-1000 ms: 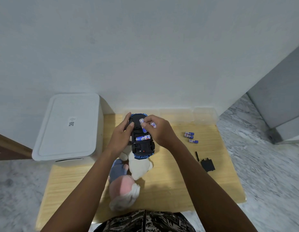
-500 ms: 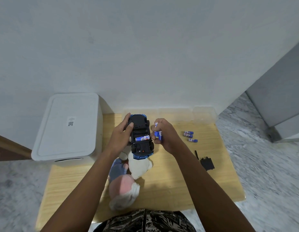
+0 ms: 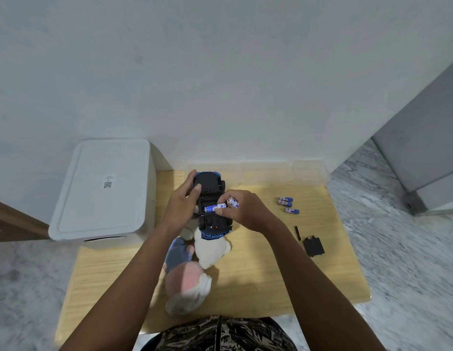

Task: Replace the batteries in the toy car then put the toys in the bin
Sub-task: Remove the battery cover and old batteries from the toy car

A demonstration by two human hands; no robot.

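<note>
While the toy car is held upside down over a low wooden table (image 3: pixel 258 287), the job is only partly done. A large white lidded bin (image 3: pixel 101 191) stands at the table's left edge, its lid closed, and it holds none of the toys as far as can be seen.

Two soft toys, one white (image 3: pixel 212 250) and one pink and grey (image 3: pixel 183 279), lie on the table just under the car, not yet put away.

The left hand (image 3: pixel 181 206) wraps around the far half of the toy car (image 3: pixel 212 205), thumb pressed on its black underside, steadying it above the table. The right hand (image 3: pixel 242 211) works at the open battery bay in the middle of the car, fingertips pinching a blue and white battery (image 3: pixel 233 201) while touching a second battery (image 3: pixel 215 207) that already lies across the bay.

A black battery cover (image 3: pixel 313 246) and a small dark tool (image 3: pixel 297 233), likely a screwdriver, lie apart on the right of the table. Three loose batteries (image 3: pixel 286 204) rest beyond them; whether these are old or new cannot be told.

Still to do, by the look of it: seat the remaining batteries, refit the cover, open the bin, and put the car and both soft toys inside.
</note>
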